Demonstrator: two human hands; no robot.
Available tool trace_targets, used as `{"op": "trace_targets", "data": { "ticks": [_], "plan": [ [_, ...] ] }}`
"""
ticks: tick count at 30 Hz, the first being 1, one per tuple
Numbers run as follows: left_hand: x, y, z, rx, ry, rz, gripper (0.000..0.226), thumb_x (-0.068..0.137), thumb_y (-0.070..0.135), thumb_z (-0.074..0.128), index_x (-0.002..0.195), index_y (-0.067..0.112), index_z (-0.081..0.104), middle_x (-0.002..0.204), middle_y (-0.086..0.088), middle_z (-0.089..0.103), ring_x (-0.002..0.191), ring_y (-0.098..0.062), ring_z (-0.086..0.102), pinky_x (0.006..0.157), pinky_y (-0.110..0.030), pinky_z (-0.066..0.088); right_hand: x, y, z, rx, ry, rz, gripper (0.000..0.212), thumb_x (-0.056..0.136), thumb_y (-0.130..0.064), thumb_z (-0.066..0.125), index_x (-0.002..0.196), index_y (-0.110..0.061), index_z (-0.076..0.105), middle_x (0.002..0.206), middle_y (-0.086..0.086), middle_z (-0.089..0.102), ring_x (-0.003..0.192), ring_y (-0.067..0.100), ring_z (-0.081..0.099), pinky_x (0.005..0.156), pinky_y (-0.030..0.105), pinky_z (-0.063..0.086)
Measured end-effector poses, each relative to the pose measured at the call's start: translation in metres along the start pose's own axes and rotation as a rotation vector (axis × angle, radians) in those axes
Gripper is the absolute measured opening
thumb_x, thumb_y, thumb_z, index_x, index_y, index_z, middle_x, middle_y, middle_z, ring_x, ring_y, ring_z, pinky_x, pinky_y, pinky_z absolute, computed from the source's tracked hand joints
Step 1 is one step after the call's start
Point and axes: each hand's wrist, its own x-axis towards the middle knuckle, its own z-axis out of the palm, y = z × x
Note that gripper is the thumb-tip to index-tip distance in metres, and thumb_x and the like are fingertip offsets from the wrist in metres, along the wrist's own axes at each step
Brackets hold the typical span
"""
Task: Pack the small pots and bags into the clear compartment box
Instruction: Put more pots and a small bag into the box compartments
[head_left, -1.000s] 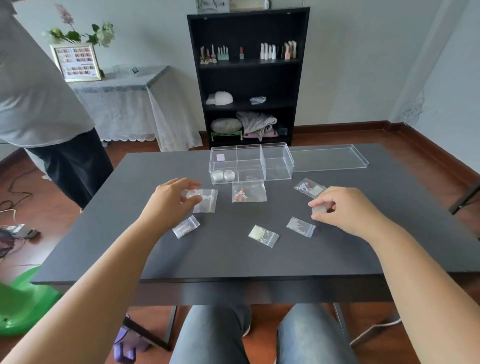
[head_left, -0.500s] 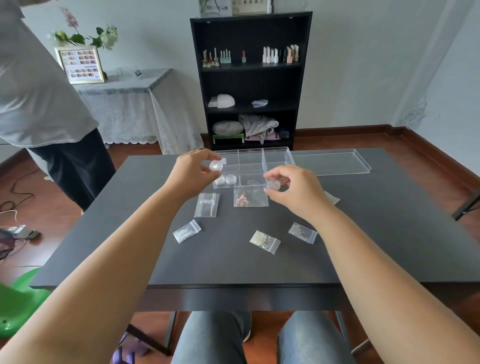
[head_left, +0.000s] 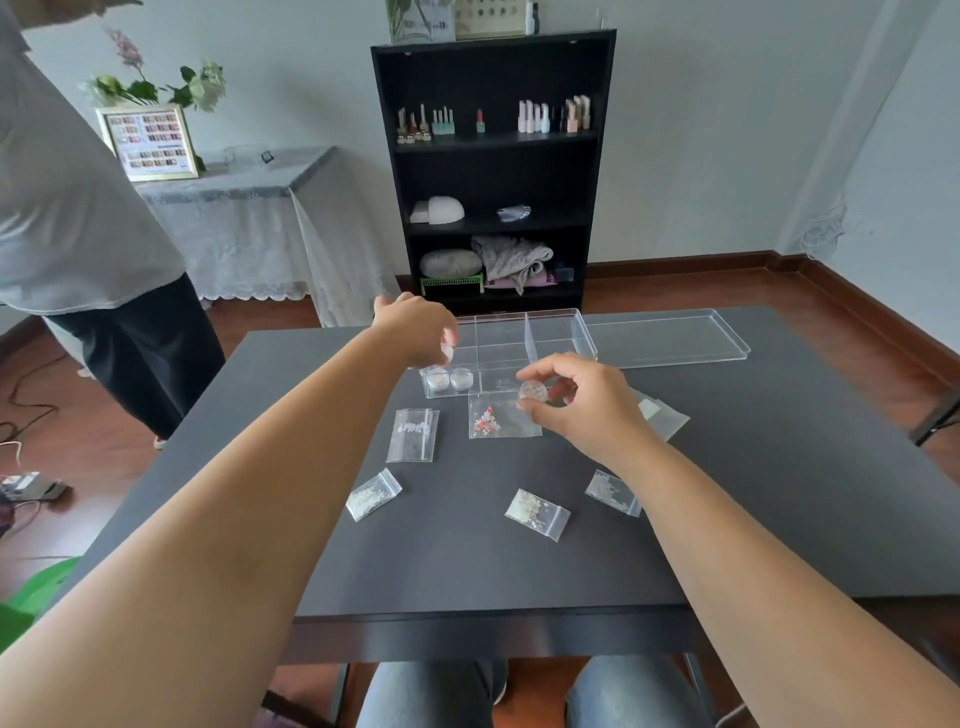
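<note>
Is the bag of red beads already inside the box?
No, the red-bead bag lies flat on the table just in front of the box.

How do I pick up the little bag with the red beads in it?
The red-bead bag lies flat on the table, so there is nothing to grab from above. Its near edge is free; the clear box is close behind the far edge. I'd probably come from the near side and pinch a bottom corner, away from the beads.
</note>
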Motion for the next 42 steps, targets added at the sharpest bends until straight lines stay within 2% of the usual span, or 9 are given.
{"op": "trace_targets", "data": {
  "ticks": [6, 10, 18, 24, 28, 33, 35, 38, 42],
  "plan": [
    [-0.002, 0.002, -0.01, -0.083, -0.123, -0.053, 0.018, 0.09, 0.03, 0.062, 0.102, 0.043, 0.061, 0.118, 0.015, 0.062, 0.118, -0.019, 0.049, 0.103, -0.059, 0.029, -0.001, 0.001, 0.0, 0.006, 0.013, -0.007, 0.023, 0.078, -0.032, 0.079, 0.087, -0.048, 0.064, 0.088, -0.025, 0.063, 0.085, 0.001, 0.054, 0.06, 0.009, 0.04],
    [-0.006, 0.003, -0.015, -0.088, -0.178, -0.042, 0.021, 0.091, 0.029, 0.062, 0.11, 0.036, 0.065, 0.12, 0.018, 0.063, 0.121, -0.016, 0.049, 0.103, -0.066, 0.026, -0.001, 0.001, 0.0, 0.005, 0.011, -0.012, 0.024, 0.078, -0.035, 0.077, 0.084, -0.053, 0.061, 0.088, -0.029, 0.061, 0.088, -0.003, 0.053, 0.061, 0.013, 0.04],
    [-0.008, -0.002, -0.015, -0.08, -0.163, -0.032, 0.006, 0.09, 0.035, 0.064, 0.091, 0.04, 0.063, 0.118, 0.017, 0.064, 0.121, -0.017, 0.05, 0.104, -0.068, 0.02, -0.001, 0.002, 0.0, 0.005, 0.018, -0.01, 0.024, 0.078, -0.035, 0.078, 0.083, -0.052, 0.062, 0.087, -0.03, 0.06, 0.086, -0.004, 0.054, 0.061, 0.013, 0.039],
    [-0.008, -0.006, -0.011, -0.039, -0.127, -0.026, 0.014, 0.093, 0.033, 0.059, 0.1, 0.04, 0.07, 0.118, 0.013, 0.065, 0.122, -0.019, 0.047, 0.106, -0.071, 0.013, 0.004, 0.0, -0.002, 0.023, 0.004, 0.01, 0.022, 0.078, -0.031, 0.079, 0.086, -0.047, 0.065, 0.087, -0.025, 0.063, 0.082, 0.001, 0.056, 0.065, 0.015, 0.044],
    [-0.011, -0.014, -0.007, -0.077, -0.034, -0.014, 0.016, 0.092, 0.036, 0.057, 0.102, 0.04, 0.07, 0.117, 0.01, 0.064, 0.123, -0.02, 0.047, 0.109, -0.065, 0.015, 0.026, -0.011, -0.004, 0.028, -0.007, -0.005, 0.02, 0.078, -0.027, 0.079, 0.093, -0.036, 0.07, 0.086, -0.02, 0.064, 0.075, 0.0, 0.055, 0.063, 0.006, 0.041],
    [-0.025, -0.03, 0.015, -0.295, 0.21, -0.052, 0.044, 0.089, 0.043, 0.058, 0.132, 0.034, 0.055, 0.149, 0.005, 0.041, 0.134, -0.024, 0.039, 0.108, -0.053, 0.031, 0.067, -0.024, 0.0, 0.008, -0.039, 0.009, 0.021, 0.077, -0.024, 0.078, 0.094, -0.034, 0.07, 0.087, -0.02, 0.065, 0.072, -0.004, 0.057, 0.063, 0.005, 0.042],
    [-0.032, -0.031, 0.031, -0.394, 0.248, -0.087, 0.051, 0.09, 0.042, 0.056, 0.138, 0.029, 0.049, 0.15, 0.002, 0.04, 0.134, -0.025, 0.039, 0.107, -0.052, 0.034, 0.081, -0.027, 0.005, -0.025, -0.076, 0.017, 0.023, 0.078, -0.022, 0.078, 0.097, -0.032, 0.071, 0.09, -0.017, 0.066, 0.076, 0.0, 0.06, 0.068, 0.012, 0.047],
    [-0.04, -0.03, 0.051, -0.619, 0.268, -0.165, 0.049, 0.093, 0.042, 0.053, 0.139, 0.023, 0.049, 0.148, 0.0, 0.043, 0.132, -0.024, 0.042, 0.107, -0.042, 0.036, 0.099, -0.031, 0.017, -0.09, -0.126, 0.004, 0.023, 0.079, -0.021, 0.079, 0.098, -0.031, 0.071, 0.087, -0.018, 0.063, 0.074, 0.0, 0.059, 0.065, 0.01, 0.044],
    [-0.046, -0.027, 0.064, -0.796, 0.278, -0.178, 0.046, 0.097, 0.041, 0.049, 0.138, 0.023, 0.051, 0.143, -0.003, 0.049, 0.129, -0.024, 0.046, 0.102, -0.035, 0.036, 0.116, -0.032, 0.033, -0.173, -0.22, 0.002, 0.022, 0.08, -0.018, 0.075, 0.102, -0.022, 0.073, 0.091, -0.007, 0.066, 0.082, 0.009, 0.061, 0.068, 0.017, 0.046]
  ]
}}
